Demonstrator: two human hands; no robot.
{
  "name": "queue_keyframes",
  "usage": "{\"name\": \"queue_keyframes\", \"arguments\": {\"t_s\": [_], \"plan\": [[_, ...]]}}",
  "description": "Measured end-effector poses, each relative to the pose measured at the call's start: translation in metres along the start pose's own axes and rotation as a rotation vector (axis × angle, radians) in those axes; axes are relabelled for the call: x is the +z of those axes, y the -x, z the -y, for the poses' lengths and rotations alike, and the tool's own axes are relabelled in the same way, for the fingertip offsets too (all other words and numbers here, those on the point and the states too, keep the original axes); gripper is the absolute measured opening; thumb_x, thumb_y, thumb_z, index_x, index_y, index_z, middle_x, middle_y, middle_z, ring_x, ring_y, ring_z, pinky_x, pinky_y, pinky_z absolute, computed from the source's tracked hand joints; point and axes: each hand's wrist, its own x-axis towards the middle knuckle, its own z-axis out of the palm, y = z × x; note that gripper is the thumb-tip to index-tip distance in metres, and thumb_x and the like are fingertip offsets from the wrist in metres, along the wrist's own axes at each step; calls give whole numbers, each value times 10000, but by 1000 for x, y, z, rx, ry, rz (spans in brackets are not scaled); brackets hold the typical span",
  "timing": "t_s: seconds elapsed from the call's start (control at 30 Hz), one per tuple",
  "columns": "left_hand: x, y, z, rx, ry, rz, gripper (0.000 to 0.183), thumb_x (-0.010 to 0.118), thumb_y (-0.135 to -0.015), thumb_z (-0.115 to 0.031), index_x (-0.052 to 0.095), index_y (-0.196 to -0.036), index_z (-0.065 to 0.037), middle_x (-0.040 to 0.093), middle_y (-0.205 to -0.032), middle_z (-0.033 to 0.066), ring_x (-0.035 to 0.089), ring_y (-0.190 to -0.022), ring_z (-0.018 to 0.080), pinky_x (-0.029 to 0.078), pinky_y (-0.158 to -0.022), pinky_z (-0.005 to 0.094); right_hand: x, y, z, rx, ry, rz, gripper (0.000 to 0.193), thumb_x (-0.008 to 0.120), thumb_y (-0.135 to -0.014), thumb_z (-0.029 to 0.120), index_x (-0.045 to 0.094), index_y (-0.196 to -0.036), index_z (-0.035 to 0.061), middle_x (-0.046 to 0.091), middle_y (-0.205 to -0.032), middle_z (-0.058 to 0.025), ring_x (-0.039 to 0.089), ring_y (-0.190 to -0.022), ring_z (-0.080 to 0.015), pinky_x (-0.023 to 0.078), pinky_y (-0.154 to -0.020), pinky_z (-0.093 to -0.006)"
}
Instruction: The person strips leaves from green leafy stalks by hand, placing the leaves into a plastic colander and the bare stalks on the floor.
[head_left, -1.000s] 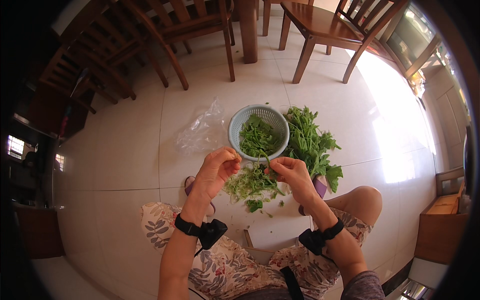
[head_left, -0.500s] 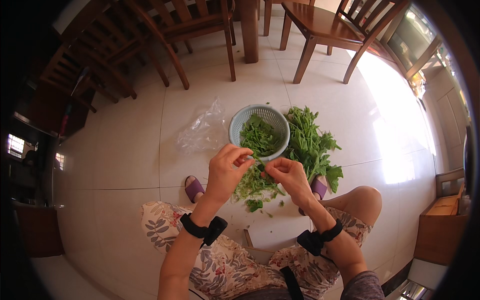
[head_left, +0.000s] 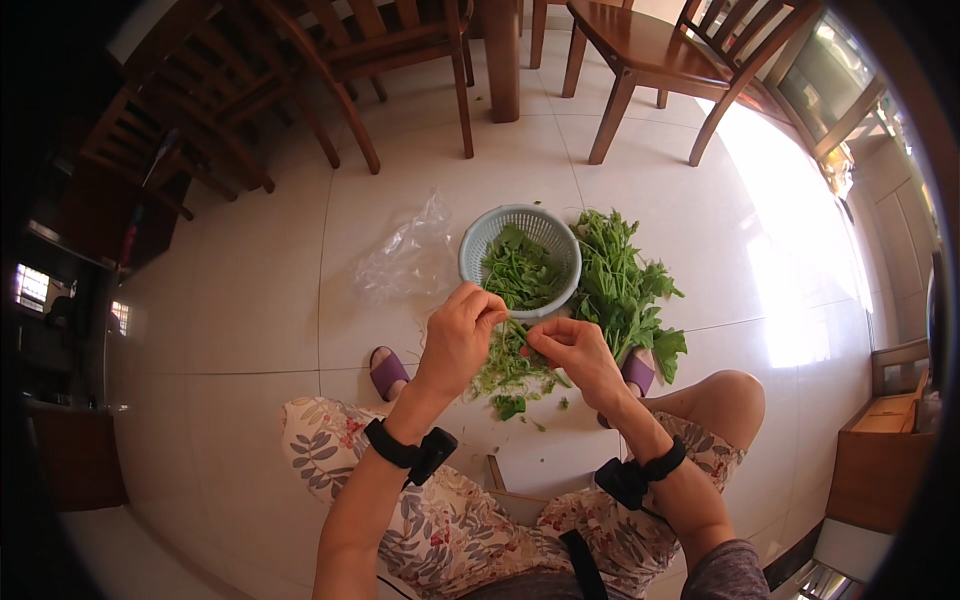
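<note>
In front of me, both hands pinch a thin green vegetable stem point(head_left: 517, 328) that stretches between their fingertips. My left hand point(head_left: 461, 336) has thumb and forefinger closed at its upper end. At the lower end, my right hand point(head_left: 574, 350) grips it with thumb and fingers together. Just beyond them stands a grey-blue plastic colander point(head_left: 553, 231), partly filled with green leaves and stems point(head_left: 520, 268). A heap of leafy greens point(head_left: 618, 280) lies on the floor against its right side. Shredded peelings and leaf scraps point(head_left: 510, 376) are scattered beneath my hands.
A crumpled clear plastic bag point(head_left: 405, 258) lies left of the colander on the tiled floor point(head_left: 240, 300). Wooden chairs point(head_left: 650, 50) and a table leg point(head_left: 500, 65) stand at the far side. My purple slippers point(head_left: 388, 374) flank the scraps.
My left fingers have closed into a tighter pinch on the stem, and that hand has shifted slightly right. My right hand has hardly moved.
</note>
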Motion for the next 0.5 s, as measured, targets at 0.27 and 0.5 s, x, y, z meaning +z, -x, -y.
{"name": "queue_keyframes", "arguments": {"t_s": [0.27,0.5], "plan": [[-9,-5,9,-457,364,-117,77,593,-873,-55,591,-875,23,626,-742,61,606,-644,114,501,-606,250,-4,-4,-10,203,-406,110,210,580,-924,251,626,-1002,61,651,-898,-5,577,-760,-70,449,-674,-208],[-9,2,11,-698,698,274,172,616,-839,-80,658,-962,32,658,-797,58,611,-681,100,512,-651,225,-2,-6,-13,195,-622,218,194,563,-936,239,596,-1045,82,626,-920,-12,556,-767,-86,463,-695,-219]]}}
